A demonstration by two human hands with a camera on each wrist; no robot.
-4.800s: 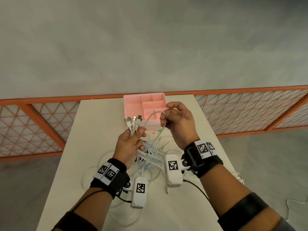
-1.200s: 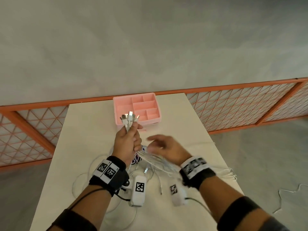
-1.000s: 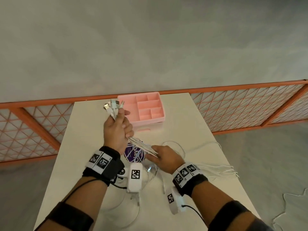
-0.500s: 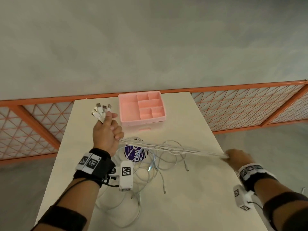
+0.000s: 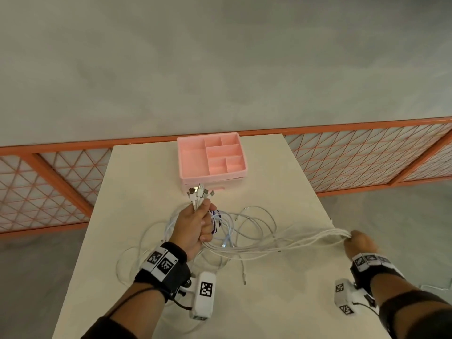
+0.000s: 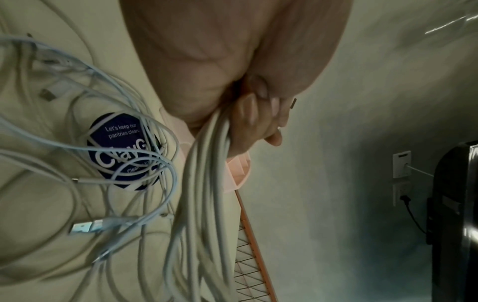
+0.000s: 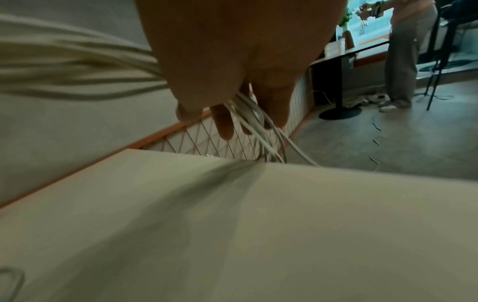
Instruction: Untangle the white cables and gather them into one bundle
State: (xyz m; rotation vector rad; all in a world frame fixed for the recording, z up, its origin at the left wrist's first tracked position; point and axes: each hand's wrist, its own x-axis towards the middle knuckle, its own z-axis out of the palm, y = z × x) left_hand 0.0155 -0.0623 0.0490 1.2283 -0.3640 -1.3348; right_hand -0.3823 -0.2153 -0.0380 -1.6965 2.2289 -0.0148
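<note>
Several white cables [image 5: 281, 245] run in a sagging bundle between my two hands above the cream table [image 5: 137, 192]. My left hand [image 5: 195, 226] grips the bundle in a fist just below its USB plugs [image 5: 200, 192], which fan out upward in front of the pink tray. In the left wrist view the curled fingers [image 6: 258, 118] wrap the cable bundle [image 6: 207, 163]. My right hand [image 5: 358, 243] holds the bundle at the table's right edge. The right wrist view shows its fingers [image 7: 225, 122] closed round the cables [image 7: 77, 67], whose ends hang past the edge. Loose cable loops [image 5: 244, 221] lie tangled on the table.
A pink compartment tray [image 5: 211, 156] stands at the table's far edge. A purple round sticker [image 6: 119, 151] lies under the loose loops. An orange lattice fence [image 5: 367, 155] runs behind the table. A person [image 7: 403, 51] stands far off on the right.
My left hand has moved right and nearer, to just in front of the tray. The bundle, taut half a second ago, now sags. The right hand has stayed at the right edge.
</note>
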